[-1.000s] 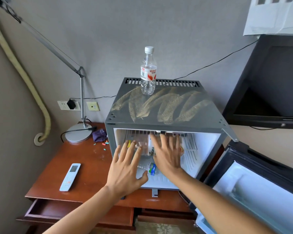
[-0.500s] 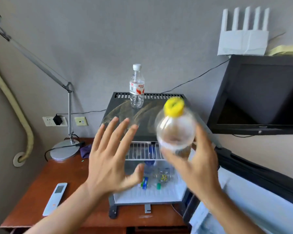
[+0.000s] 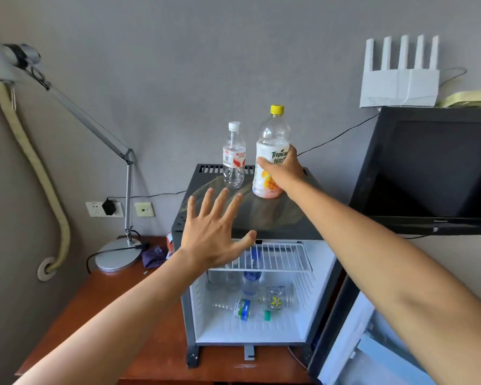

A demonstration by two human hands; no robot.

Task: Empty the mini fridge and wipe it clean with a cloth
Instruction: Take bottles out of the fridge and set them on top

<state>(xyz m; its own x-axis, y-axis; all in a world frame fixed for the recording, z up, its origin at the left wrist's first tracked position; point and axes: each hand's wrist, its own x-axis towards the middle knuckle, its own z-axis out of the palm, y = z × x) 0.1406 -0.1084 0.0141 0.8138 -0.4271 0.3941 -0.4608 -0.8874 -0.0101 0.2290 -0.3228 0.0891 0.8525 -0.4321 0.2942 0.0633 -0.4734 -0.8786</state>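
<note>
A: Item one, the juice bottle [image 3: 271, 151]?
B: Clear plastic, yellow cap, white printed label. It stands upright on the mini fridge [image 3: 261, 218] top, at the right rear. The right hand [image 3: 285, 169] wraps its label, fingers curled round the far side, thumb on the near side.

A: The left hand [image 3: 214, 232]?
B: Fingers spread and straight, holding nothing, before the fridge's upper front edge.

A: Other stock?
B: A clear water bottle [image 3: 233, 159], white cap, just left of the juice. Inside, beneath a white wire shelf [image 3: 278, 259], clear bottles lie on the ribbed white floor. The fridge door [image 3: 353, 337] hangs open.
</note>
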